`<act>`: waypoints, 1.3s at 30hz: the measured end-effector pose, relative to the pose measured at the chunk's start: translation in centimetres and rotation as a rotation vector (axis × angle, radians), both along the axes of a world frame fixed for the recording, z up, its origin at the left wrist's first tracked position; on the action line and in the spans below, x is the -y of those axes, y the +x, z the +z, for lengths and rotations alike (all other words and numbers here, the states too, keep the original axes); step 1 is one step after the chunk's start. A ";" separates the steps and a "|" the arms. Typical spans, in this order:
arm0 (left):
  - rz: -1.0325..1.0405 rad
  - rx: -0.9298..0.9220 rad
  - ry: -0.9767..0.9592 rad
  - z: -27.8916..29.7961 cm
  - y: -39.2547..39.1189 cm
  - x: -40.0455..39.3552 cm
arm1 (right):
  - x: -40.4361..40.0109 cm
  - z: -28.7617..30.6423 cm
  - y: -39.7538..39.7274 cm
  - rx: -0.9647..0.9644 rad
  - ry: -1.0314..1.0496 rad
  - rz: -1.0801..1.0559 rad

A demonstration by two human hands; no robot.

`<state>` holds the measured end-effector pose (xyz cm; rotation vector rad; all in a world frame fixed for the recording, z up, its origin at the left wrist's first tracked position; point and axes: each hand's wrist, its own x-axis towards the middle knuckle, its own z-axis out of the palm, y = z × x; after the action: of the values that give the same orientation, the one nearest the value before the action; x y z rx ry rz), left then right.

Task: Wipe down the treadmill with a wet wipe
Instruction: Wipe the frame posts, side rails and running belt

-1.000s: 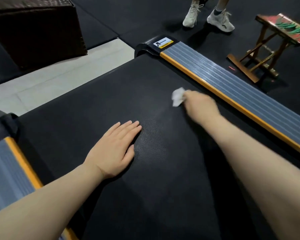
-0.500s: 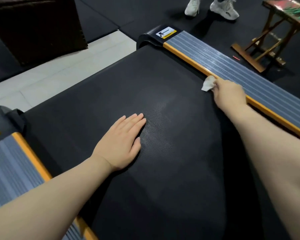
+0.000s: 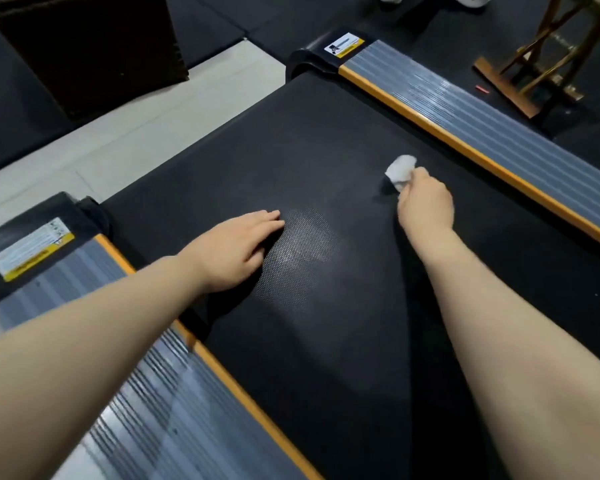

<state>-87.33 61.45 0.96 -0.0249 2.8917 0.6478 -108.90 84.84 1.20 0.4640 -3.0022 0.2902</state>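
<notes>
Right hand [image 3: 425, 206], gripping the crumpled wet wipe [image 3: 400, 171], has left the 2 o'clock side rail [image 3: 492, 143] for the belt [image 3: 326, 341]; left hand [image 3: 238, 251] stays flat, fingers straight; right fingers hidden.

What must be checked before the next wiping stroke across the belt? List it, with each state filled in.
1. Wet wipe gripped in right hand: ok.
2. Wipe touching the treadmill belt: cannot tell, blurred.
3. Left hand resting flat on the belt, apart from the wipe: ok.
4. Belt ahead of the wipe free of objects: ok.
5. Right side rail wiped: cannot tell.
6. Wipe still wet enough: cannot tell.
</notes>
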 end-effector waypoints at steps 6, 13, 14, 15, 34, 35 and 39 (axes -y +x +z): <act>0.027 0.048 -0.216 0.5 7.9 3.8 | 4.9 -1.1 18.6 0.160 -0.092 0.757; 0.129 -0.049 -0.178 0.2 8.0 3.5 | 2.3 0.3 8.2 0.025 0.003 0.193; 0.136 -0.057 -0.175 0.2 8.0 3.4 | 2.2 0.2 8.0 0.019 -0.036 0.074; 0.140 -0.062 -0.167 0.2 7.9 3.4 | 2.8 0.4 9.5 -0.008 -0.091 0.049; 0.198 -0.070 -0.094 0.3 8.0 3.4 | 6.1 -0.6 25.9 0.100 -0.052 0.958; 0.198 -0.070 -0.083 0.3 8.1 3.4 | 6.3 -0.2 24.6 0.074 0.037 0.988; 0.222 -0.105 0.059 0.7 8.5 3.5 | 7.2 0.1 15.9 -0.012 0.155 0.353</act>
<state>-78.87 57.92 1.70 -0.3175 2.9949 0.7942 -93.05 77.66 1.26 1.0090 -2.9284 0.0764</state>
